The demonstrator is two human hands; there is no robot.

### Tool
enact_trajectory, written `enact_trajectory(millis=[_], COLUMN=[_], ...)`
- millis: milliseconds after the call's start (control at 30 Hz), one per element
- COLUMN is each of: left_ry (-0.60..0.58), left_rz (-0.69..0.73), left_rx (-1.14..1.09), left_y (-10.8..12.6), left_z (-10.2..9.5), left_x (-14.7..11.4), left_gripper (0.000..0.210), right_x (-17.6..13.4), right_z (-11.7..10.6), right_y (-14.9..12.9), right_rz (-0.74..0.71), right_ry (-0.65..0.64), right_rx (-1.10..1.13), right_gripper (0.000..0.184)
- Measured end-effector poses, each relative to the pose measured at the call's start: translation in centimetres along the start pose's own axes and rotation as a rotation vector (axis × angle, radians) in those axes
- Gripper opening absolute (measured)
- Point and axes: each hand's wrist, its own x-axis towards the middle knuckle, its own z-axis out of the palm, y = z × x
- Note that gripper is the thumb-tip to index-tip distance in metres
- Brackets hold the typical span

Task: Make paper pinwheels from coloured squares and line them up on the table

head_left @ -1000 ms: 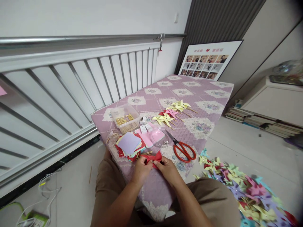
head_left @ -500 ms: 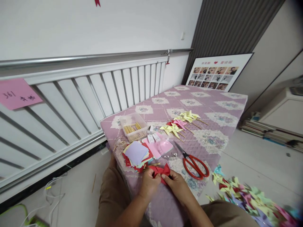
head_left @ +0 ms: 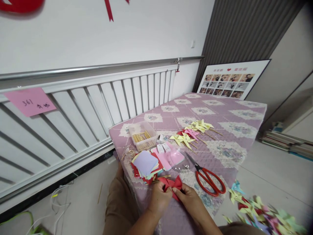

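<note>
A red paper pinwheel [head_left: 176,182] with its corners folded in is held between my two hands over the near edge of the table. My left hand [head_left: 159,195] pinches its left side. On the right side, the thumb and fingers of my right hand [head_left: 187,195] grip it near the centre. Just beyond lie a stack of coloured paper squares [head_left: 146,163], lilac on top, and a few thin wooden sticks [head_left: 164,177]. Red-handled scissors [head_left: 207,178] rest to the right of my hands. Whether a pin is in the pinwheel's centre, I cannot make out.
A clear plastic box [head_left: 143,133] holds wooden sticks. Finished pinwheels [head_left: 192,133] lie mid-table on the patterned cloth. Small white boxes [head_left: 163,148] and a clear dish [head_left: 179,161] stand near the paper. Many pinwheels [head_left: 261,209] cover the floor at right. A radiator [head_left: 137,94] lines the wall.
The camera view has shifted, so the whole scene sits lower and further right. Both hands keep their hold on the red pinwheel, with little visible change in grip.
</note>
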Motion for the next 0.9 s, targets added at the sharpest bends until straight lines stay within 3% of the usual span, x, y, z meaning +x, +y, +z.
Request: enact_trajectory(millis=[367, 600, 900], left_ry=[-0.092, -0.139, -0.165], left_rz=[-0.184, -0.191, -0.208], left_rx=[-0.087, -0.178, -0.164], left_y=[0.1, 0.2, -0.3], left_z=[-0.6, -0.9, -1.1], left_x=[0.5, 0.4, 0.2], left_gripper=[0.017, 0.014, 0.012], right_x=[0.1, -0.4, -0.5], right_z=[0.0, 0.4, 0.5], right_y=[-0.5, -2.0, -1.7], right_rz=[0.043, 0.055, 0.066], right_ry=[0.014, 0.025, 0.021], right_rx=[-0.077, -0.079, -0.01], right_gripper=[0.029, 0.031, 0.025])
